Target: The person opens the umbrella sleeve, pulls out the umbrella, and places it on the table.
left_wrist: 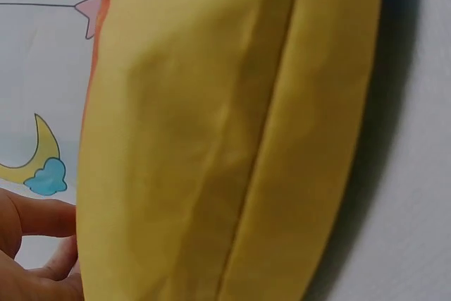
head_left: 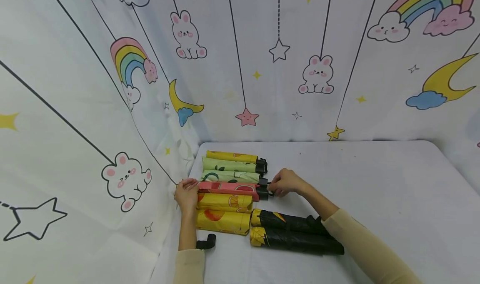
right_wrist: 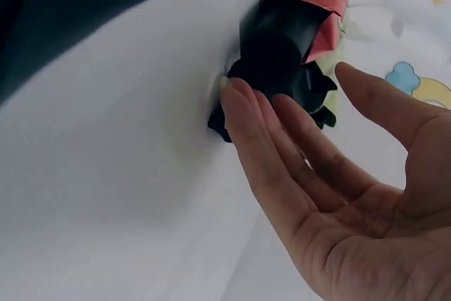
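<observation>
A pink folded umbrella (head_left: 228,188) with a watermelon print lies in a row of folded umbrellas on the white table. My left hand (head_left: 186,195) is at its left end, with the fingers extended; in the left wrist view a yellow umbrella (left_wrist: 211,139) hides much of that hand. At the other end, my right hand (right_wrist: 338,181) is beside the black handle (right_wrist: 271,47). The right fingers are fairly straight, their tips at the handle end, and the thumb stands apart. Yellow orange-print umbrellas (head_left: 225,202) lie on the near side of the pink one.
Green umbrellas (head_left: 229,165) and a yellow one (head_left: 231,156) lie farther back in the row. Two black bundles with yellow ends (head_left: 296,239) lie at the front, beneath the right forearm. A black curved handle (head_left: 206,241) sits beside the left wrist. Printed white curtains (head_left: 240,67) border the table.
</observation>
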`<action>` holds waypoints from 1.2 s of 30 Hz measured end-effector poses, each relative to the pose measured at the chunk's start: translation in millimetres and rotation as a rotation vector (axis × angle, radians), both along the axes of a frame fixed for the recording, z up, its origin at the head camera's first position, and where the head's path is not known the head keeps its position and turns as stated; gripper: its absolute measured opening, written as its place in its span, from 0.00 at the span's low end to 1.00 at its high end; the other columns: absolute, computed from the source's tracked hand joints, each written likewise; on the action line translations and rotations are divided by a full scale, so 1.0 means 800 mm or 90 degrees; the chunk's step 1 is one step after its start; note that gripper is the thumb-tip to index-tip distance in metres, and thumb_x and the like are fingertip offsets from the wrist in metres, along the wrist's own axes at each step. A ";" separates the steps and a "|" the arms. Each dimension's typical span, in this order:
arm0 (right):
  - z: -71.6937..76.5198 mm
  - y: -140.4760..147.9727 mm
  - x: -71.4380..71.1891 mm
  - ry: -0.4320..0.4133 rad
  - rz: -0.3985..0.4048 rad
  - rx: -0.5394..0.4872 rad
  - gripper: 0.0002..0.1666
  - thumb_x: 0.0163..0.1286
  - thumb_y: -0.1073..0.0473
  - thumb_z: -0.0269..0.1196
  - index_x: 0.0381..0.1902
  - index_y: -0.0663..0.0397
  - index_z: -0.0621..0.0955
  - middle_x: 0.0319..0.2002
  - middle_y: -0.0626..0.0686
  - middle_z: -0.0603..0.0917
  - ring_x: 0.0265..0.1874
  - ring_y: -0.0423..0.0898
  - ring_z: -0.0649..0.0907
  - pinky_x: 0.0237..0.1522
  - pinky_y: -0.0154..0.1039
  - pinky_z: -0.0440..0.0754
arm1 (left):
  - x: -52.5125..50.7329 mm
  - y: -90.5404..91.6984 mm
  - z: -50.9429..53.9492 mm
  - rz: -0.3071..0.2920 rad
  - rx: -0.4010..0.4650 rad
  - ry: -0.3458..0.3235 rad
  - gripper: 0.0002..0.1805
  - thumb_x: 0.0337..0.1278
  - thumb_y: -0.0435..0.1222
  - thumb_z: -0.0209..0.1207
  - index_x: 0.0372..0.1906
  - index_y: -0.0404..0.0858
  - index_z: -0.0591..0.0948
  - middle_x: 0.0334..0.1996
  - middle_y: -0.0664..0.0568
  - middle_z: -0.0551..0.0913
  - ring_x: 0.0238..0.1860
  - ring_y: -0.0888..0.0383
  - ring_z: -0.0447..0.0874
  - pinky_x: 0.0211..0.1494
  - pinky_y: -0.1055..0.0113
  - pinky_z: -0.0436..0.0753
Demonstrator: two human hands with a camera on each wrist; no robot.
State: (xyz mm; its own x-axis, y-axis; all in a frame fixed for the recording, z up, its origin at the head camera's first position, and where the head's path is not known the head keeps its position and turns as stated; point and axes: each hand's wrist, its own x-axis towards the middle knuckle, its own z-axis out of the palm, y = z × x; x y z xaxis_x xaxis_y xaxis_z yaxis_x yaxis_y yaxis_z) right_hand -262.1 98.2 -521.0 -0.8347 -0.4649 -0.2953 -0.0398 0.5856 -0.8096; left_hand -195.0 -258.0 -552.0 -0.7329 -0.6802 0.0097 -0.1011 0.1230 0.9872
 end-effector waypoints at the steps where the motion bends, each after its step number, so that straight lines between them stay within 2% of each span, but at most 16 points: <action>1: 0.000 -0.002 0.001 -0.001 0.005 0.005 0.14 0.68 0.55 0.73 0.40 0.62 0.91 0.32 0.61 0.91 0.32 0.56 0.91 0.34 0.47 0.92 | -0.001 0.000 -0.001 0.001 0.006 0.001 0.16 0.60 0.21 0.65 0.53 0.25 0.81 0.50 0.31 0.86 0.52 0.39 0.89 0.40 0.82 0.84; 9: -0.004 -0.012 0.000 -0.043 0.002 0.024 0.14 0.68 0.55 0.73 0.39 0.64 0.90 0.31 0.61 0.91 0.31 0.55 0.92 0.34 0.46 0.91 | -0.001 -0.001 -0.003 -0.001 0.024 0.003 0.17 0.60 0.20 0.64 0.54 0.25 0.80 0.50 0.30 0.86 0.52 0.39 0.89 0.40 0.81 0.85; 19: -0.007 -0.017 0.000 -0.160 -0.001 -0.054 0.19 0.67 0.58 0.73 0.43 0.74 0.88 0.37 0.67 0.90 0.37 0.59 0.92 0.42 0.50 0.91 | -0.002 -0.001 -0.004 -0.003 0.016 -0.012 0.16 0.61 0.19 0.63 0.54 0.26 0.80 0.50 0.31 0.87 0.52 0.39 0.89 0.43 0.79 0.85; 27: 0.000 -0.023 0.004 -0.219 -0.099 -0.088 0.23 0.64 0.60 0.75 0.47 0.77 0.83 0.45 0.69 0.88 0.41 0.61 0.91 0.45 0.51 0.91 | -0.001 -0.004 -0.005 -0.009 0.037 -0.032 0.17 0.63 0.19 0.61 0.56 0.28 0.80 0.52 0.33 0.86 0.55 0.40 0.88 0.53 0.69 0.85; 32: -0.001 -0.025 0.005 -0.236 -0.148 -0.116 0.27 0.62 0.62 0.76 0.50 0.79 0.81 0.46 0.71 0.87 0.42 0.62 0.91 0.45 0.51 0.91 | 0.000 -0.005 -0.005 -0.013 0.047 -0.034 0.17 0.63 0.20 0.61 0.57 0.27 0.80 0.53 0.33 0.86 0.55 0.40 0.88 0.48 0.75 0.86; 36: -0.002 -0.027 0.007 -0.238 -0.162 -0.120 0.29 0.60 0.60 0.78 0.52 0.76 0.81 0.47 0.68 0.87 0.41 0.60 0.90 0.46 0.50 0.91 | 0.001 -0.007 -0.005 -0.008 0.052 -0.031 0.18 0.62 0.20 0.63 0.56 0.27 0.80 0.53 0.32 0.86 0.55 0.40 0.88 0.42 0.81 0.84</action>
State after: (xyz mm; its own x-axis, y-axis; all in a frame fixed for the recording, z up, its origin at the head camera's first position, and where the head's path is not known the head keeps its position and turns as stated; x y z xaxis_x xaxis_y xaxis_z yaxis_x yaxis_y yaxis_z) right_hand -256.8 76.5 -522.8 -0.7813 -0.3342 -0.5271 0.3993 0.3813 -0.8338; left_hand -193.8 -263.9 -555.7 -0.7396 -0.6681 -0.0816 -0.1485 0.0437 0.9879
